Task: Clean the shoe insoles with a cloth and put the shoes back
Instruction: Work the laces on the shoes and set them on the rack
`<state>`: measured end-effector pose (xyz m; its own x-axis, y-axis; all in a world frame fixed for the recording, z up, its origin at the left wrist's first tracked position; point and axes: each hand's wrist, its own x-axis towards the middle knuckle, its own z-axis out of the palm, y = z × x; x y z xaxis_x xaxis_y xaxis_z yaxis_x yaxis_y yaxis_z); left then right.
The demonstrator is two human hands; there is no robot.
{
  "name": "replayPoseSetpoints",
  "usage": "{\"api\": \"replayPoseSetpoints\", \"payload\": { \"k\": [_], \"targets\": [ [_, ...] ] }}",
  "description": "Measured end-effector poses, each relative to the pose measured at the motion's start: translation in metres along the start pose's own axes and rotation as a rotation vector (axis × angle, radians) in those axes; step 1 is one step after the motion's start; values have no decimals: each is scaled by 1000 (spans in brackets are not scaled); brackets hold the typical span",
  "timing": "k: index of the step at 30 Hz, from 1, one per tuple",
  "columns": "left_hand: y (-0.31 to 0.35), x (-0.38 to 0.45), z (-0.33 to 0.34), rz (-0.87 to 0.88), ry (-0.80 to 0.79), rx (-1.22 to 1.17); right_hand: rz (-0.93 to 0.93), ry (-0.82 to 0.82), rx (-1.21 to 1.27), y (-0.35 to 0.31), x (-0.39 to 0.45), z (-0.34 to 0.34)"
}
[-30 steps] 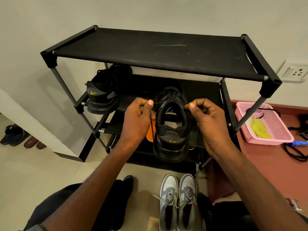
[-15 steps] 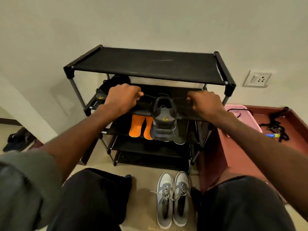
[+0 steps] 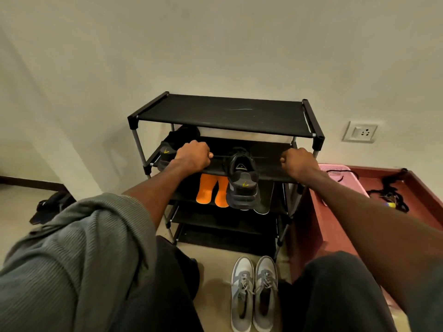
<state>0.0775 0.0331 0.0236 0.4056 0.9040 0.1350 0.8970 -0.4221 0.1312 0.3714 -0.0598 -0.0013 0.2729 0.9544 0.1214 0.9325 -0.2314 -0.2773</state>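
Gripping thin taut laces [image 3: 219, 155] of chunky black shoe [image 3: 242, 180].

I see a grey ribbed sleeve [image 3: 79, 248] on the left arm, loose, bunched in folds above the elbow, forearm bare below it. Right arm bare as far as my view goes; no watch, rings or gloves on left hand [image 3: 193, 156] or right hand [image 3: 298, 161]. Dark, plain trousers [image 3: 335, 291] on both legs.
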Motion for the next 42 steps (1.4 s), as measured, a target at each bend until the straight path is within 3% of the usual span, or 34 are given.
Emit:
{"api": "replayPoseSetpoints", "payload": {
  "k": [5, 8, 10, 12, 15, 18, 24, 27, 29, 33, 37, 42],
  "targets": [
    [0, 5, 7, -66, 18, -39, 91, 40, 39, -3, 0, 0],
    [5, 11, 5, -159, 26, -125, 224, -6, 192, -11, 5, -4],
    [11, 18, -1, -263, 31, -283, 343, -69, 521, -24, 9, -12],
    [22, 25, -11, -346, 58, -517, 425, -248, 945, -41, 10, -28],
    [51, 29, -25, -408, 23, -869, 346, -517, 1239, -71, 11, -51],
    [78, 25, -37, -412, 41, -995, 338, -659, 1249, -99, 13, -58],
    [102, 9, -59, -206, -31, -920, 522, -653, 1368, -115, 25, -58],
    [92, -12, -68, 59, -242, -809, 542, -569, 1315, -111, 26, -56],
    [74, -16, -64, 70, -367, -803, 524, -532, 1241, -109, 25, -54],
    [46, -3, -19, 1, -142, -663, 484, -426, 1097, -110, 19, -58],
    [57, 9, 18, 112, -218, -852, 439, -362, 961, -120, 15, -64],
    [66, 20, 42, 181, -206, -914, 493, -408, 1122, -123, 1, -81]
  ]
}}
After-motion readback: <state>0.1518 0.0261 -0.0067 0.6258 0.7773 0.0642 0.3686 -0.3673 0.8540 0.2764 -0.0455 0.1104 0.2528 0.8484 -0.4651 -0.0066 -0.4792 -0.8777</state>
